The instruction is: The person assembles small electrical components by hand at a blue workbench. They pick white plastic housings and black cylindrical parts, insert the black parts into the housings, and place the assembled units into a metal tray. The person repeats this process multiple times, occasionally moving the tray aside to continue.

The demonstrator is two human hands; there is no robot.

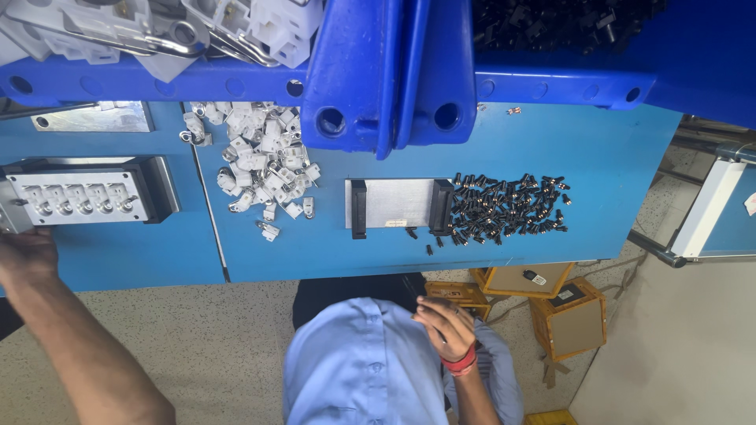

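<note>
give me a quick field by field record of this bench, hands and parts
view: head camera looking down at a blue table
left hand: at the table's left edge, beside the black fixture loaded with a row of white parts
right hand: off the table, near the blue shirt, red band at the wrist, holding nothing visible
middle left: pile of white plastic parts
centre: metal plate with black end pieces
right of plate: heap of small black parts
top: blue bins
floor: cardboard boxes
</note>
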